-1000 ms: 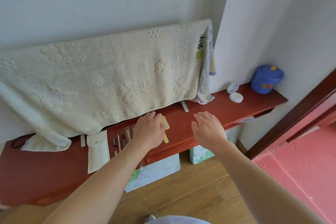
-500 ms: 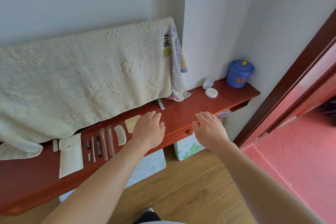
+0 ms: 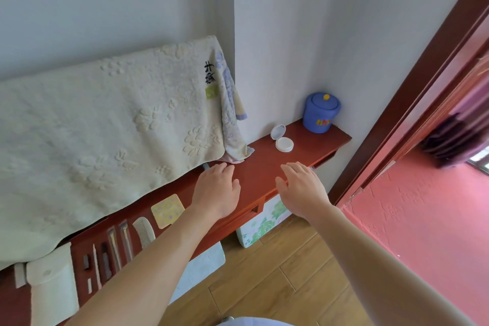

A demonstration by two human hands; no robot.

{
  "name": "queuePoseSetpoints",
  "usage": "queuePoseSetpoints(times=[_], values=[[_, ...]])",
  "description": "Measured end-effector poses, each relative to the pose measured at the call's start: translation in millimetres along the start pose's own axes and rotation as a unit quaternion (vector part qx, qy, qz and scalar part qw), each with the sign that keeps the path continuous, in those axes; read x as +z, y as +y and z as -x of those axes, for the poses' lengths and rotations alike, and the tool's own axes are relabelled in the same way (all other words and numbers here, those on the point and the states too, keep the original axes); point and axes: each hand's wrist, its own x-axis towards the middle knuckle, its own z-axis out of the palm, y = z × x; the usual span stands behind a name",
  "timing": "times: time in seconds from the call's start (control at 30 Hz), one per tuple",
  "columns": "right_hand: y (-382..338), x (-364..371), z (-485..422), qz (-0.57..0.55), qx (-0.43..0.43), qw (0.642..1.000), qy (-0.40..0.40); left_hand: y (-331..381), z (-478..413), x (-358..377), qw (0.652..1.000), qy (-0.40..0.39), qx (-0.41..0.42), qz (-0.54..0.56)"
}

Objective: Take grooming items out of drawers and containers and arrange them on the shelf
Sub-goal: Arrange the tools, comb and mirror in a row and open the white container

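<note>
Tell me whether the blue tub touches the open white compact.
Apart. The head view shows bare red shelf between the blue tub and the white compact.

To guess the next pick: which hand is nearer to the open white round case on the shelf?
Right. The right hand is just in front of the white round case, fingertips toward it; the left hand is farther, off to its left.

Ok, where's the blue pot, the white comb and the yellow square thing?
blue pot [image 3: 317,118], head view, on its side wall below the lid.
white comb [image 3: 144,231], head view, on the middle of its body.
yellow square thing [image 3: 168,210], head view, on the middle of its flat top.
</note>
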Motion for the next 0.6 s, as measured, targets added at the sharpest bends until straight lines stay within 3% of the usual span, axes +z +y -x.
queuePoseSetpoints(times=[0.23,0.6], values=[[14.1,-3.3,-25.0,0.0,0.014,1.0,-0.004,3.1,-35.3,5.1,1.0,0.001,0.019,0.01],[97.6,-15.1,-76.7,0.011,-0.023,1.0,-0.014,64.4,-85.1,20.4,1.0,0.003,-0.03,-0.01]])
